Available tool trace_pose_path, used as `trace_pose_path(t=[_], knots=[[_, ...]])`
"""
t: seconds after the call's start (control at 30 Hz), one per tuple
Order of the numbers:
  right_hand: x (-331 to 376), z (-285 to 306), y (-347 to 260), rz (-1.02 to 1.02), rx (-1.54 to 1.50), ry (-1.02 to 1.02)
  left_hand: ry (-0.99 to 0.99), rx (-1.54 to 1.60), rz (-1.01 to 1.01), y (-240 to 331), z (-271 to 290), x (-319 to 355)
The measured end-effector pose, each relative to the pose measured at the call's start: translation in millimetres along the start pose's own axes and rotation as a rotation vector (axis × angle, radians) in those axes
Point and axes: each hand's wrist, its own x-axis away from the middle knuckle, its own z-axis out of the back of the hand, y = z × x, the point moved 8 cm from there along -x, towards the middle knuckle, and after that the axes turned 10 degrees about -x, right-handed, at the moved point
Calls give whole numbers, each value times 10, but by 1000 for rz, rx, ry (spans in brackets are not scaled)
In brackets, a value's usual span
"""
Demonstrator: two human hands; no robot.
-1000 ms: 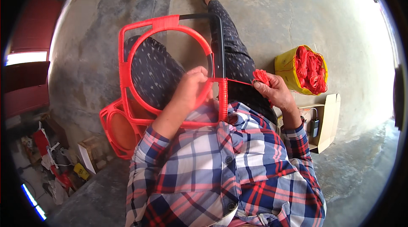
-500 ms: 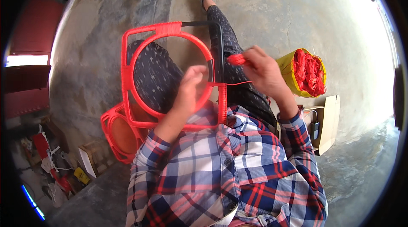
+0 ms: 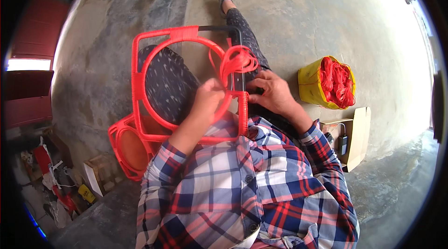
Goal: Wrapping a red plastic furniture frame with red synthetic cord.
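Observation:
A square frame [image 3: 138, 58] with a round inner ring rests over my lap. Red cord is wrapped around most of it; bare black bar [image 3: 218, 28] shows at the top right corner. My left hand [image 3: 205, 102] reaches into the ring, its fingers closed at the lower end of a looped bundle of red cord [image 3: 240, 60]. The loops stand up over the ring's right side and the black bar. Just outside the frame's right side, my right hand [image 3: 276, 94] has its fingers curled in by the wrapped corner; what they pinch, if anything, is hidden.
A yellow bucket [image 3: 310, 83] full of red cord bundles [image 3: 337, 81] stands on the floor at right. Nearer is an open cardboard box [image 3: 358, 139] with a black device. Another red-wrapped frame [image 3: 122, 151] lies at left, near a yellow bottle [image 3: 87, 193] and clutter.
The cord bundle has passed from my right hand to the ring's right side, at my left fingers. My left hand has closed. My right hand has come down and left toward the frame.

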Motion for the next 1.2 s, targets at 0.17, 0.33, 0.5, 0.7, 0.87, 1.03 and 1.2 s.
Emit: trace_pose_path(t=[0.17, 0.33, 0.5, 0.7, 0.87, 1.03, 1.2], knots=[[23, -229, 174, -154, -268, -51, -128, 131, 83, -55, -127, 2], [141, 344, 218, -159, -753, 187, -105, 129, 90, 67, -171, 104], [485, 1001, 8, -199, -1366, 314, -122, 192, 54, 178, -187, 138], [775, 1691, 284, -77, -1543, 908, -198, 175, 22, 117, -123, 118], [435, 627, 311, -539, -1000, 421, -153, 51, -58, 165, -180, 149], [177, -72, 121, -524, -847, 64, -179, -23, -49, 119, -195, 157], [231, 175, -66, -516, -1188, 18, -162, -22, -37, 41, -131, 126]])
